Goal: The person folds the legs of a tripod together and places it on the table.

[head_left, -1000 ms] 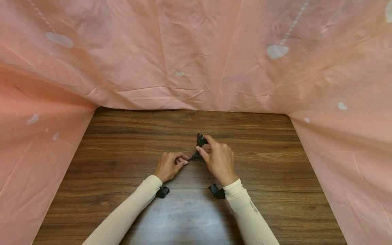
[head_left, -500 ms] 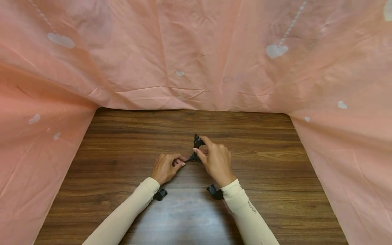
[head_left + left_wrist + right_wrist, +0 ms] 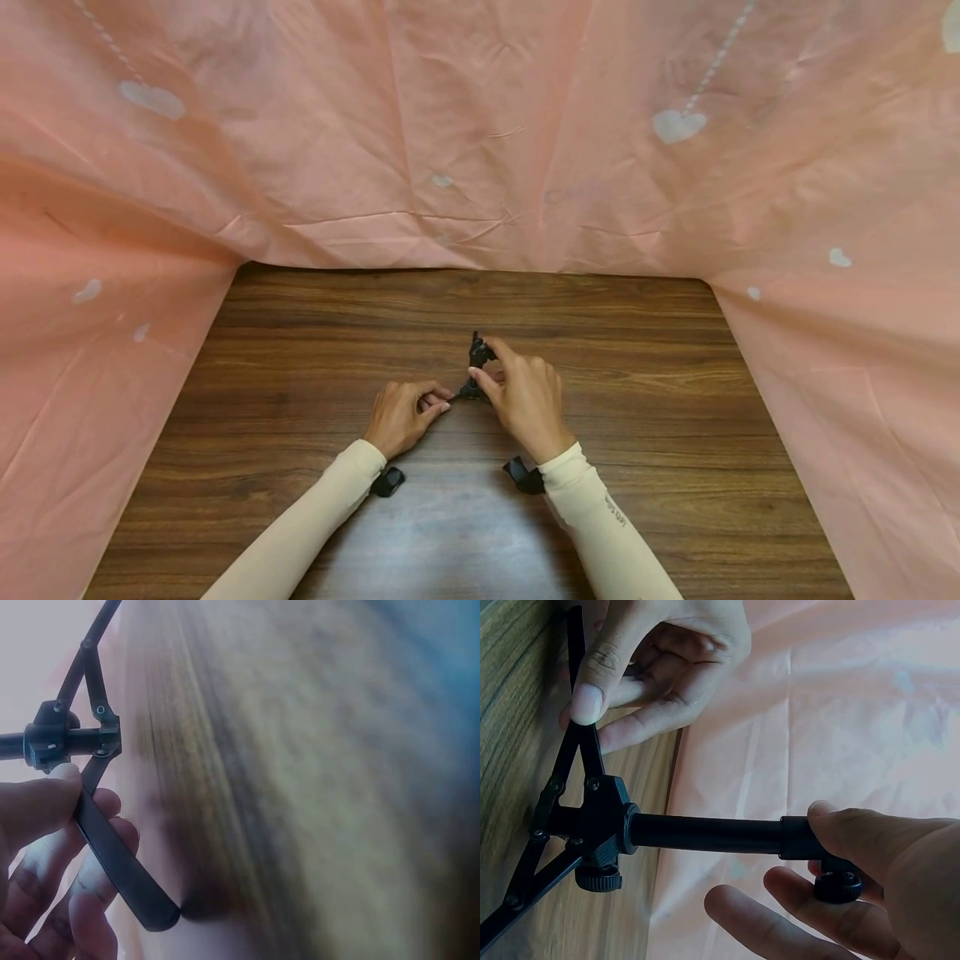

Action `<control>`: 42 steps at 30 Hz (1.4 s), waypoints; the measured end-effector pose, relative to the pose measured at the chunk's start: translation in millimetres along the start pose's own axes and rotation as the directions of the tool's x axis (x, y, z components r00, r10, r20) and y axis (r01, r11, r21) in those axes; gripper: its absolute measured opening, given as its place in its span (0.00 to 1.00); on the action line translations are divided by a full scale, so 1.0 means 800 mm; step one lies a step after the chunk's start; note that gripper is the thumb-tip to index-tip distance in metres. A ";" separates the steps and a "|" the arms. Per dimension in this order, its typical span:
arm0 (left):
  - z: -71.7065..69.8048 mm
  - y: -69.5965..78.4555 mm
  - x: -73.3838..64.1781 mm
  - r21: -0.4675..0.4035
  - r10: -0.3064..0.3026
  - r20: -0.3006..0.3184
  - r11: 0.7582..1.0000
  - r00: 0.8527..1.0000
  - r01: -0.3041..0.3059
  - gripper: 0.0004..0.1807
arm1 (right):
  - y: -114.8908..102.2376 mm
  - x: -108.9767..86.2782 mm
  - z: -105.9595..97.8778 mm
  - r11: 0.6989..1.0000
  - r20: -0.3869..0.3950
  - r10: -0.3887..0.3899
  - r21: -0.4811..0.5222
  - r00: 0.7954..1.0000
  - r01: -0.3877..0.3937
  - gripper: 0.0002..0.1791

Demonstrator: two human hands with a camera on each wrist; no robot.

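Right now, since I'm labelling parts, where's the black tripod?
In the head view, the black tripod is just below centre, between the left hand pinching one leg and the right hand gripping its post.

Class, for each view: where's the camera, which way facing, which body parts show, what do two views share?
Head: worn there, facing forward and down at the table; left hand, right hand, sleeves show.
Left wrist: worn there, facing the stand; only left hand shows.
Right wrist: worn there, facing the stand; both hands show.
Wrist views share the stand and left hand.

blurred tabletop (image 3: 247,787), tripod leg (image 3: 496,923) cut off
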State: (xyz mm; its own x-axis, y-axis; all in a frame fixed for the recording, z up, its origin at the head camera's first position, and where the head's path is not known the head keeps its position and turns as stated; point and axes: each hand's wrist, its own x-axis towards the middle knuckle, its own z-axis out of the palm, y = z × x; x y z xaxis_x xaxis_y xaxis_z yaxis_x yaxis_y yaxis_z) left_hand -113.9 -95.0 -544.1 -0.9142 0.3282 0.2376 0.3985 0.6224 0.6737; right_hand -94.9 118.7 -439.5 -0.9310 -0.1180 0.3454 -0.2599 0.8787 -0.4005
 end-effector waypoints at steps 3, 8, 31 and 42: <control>-0.002 -0.001 -0.004 -0.005 0.005 -0.011 1.000 1.000 -0.005 0.07 | -0.003 -0.002 0.000 1.000 0.003 -0.001 -0.004 1.000 0.001 0.25; -0.005 -0.003 -0.010 -0.012 0.024 -0.029 1.000 0.999 -0.024 0.07 | -0.007 -0.004 0.002 1.000 0.005 -0.012 -0.004 1.000 0.012 0.26; -0.024 -0.011 -0.030 0.020 0.000 0.004 1.000 1.000 0.000 0.06 | -0.027 -0.012 0.012 0.998 -0.011 -0.059 0.021 0.998 0.059 0.23; -0.023 -0.003 -0.038 0.119 0.004 -0.015 0.993 1.000 -0.002 0.06 | -0.029 -0.015 0.013 0.998 -0.006 -0.058 0.021 0.998 0.059 0.23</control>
State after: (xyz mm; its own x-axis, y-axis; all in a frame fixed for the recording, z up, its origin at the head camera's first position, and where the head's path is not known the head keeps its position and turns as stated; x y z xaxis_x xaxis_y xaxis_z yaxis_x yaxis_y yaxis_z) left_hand -88.5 -119.7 -540.1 -0.9136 0.3199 0.2509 0.4064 0.7018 0.5850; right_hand -80.6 95.1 -443.0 -0.9125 -0.1661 0.3737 -0.3193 0.8604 -0.3971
